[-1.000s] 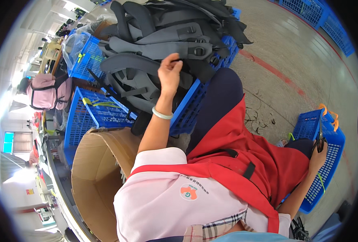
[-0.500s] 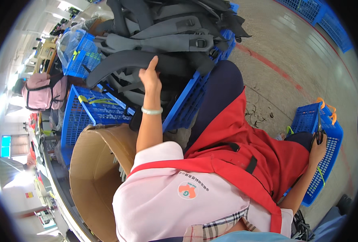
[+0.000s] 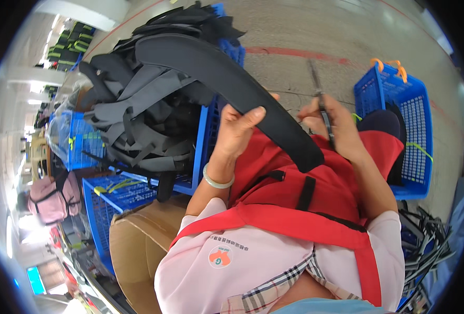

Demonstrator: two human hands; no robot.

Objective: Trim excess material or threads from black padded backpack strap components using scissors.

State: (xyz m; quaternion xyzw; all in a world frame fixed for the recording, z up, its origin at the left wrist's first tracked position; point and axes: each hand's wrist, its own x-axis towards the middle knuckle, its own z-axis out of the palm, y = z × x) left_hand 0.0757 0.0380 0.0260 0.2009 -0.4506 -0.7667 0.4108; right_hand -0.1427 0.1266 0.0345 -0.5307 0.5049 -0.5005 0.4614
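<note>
Left-hand grip: the left hand (image 3: 235, 130) is closed on a padded shoulder strap (image 3: 227, 78), thumb flat on its upper face, fingers passing underneath.
Strap's look: black, smooth, thick and gently curved, with a rounded far end and a blunter, narrower near end.
Strap's long axis: diagonal, from the upper left down to the lower right, near end toward the right hand (image 3: 341, 125).
Strap's place: near end above the red apron (image 3: 342, 183), far end over the pile of grey and black straps (image 3: 138, 118).
Left arm: bent forward, a pale bangle (image 3: 217, 180) at the wrist.
Right-hand grip: wrapped around scissors (image 3: 326, 118), blurred, their tip pointing away from the body; whether the blades are parted, I cannot tell.
Right arm: forearm reaching forward and inward, just beside the strap's near end.
Beyond: a blue crate (image 3: 201, 141) under the pile; another blue crate (image 3: 419, 131) at right.
</note>
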